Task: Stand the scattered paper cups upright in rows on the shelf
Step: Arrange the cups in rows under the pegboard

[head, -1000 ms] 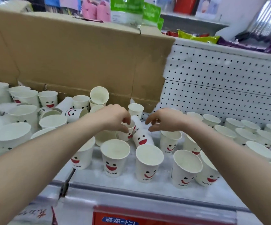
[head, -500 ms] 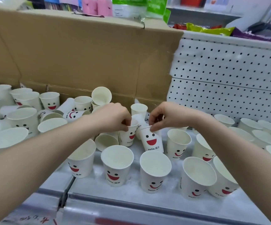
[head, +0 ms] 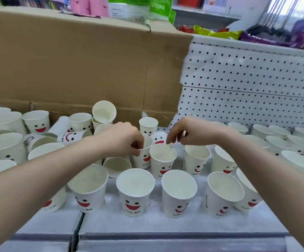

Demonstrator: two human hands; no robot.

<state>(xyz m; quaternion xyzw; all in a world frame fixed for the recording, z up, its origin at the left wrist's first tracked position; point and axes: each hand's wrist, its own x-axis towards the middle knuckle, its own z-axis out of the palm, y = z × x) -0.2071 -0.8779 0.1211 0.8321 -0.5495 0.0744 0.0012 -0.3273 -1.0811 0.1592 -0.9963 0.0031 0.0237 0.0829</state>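
Right grip [head: 193,131]: a second ago it was reaching for a cup lying on its side. Half a second ago it pinched that cup's rim. Now my fingers have come off and hang loosely curled just above the rim, holding nothing.
Righted cup [head: 163,163]: it was on its side, then tilted in my pinch. Now it stands upright on the shelf [head: 165,228], mouth up, smiling face toward me.
Its place: it now stands just beside the neighbour cup [head: 144,160] that my left grip [head: 124,137] pinches by the rim. I cannot tell whether their walls touch.
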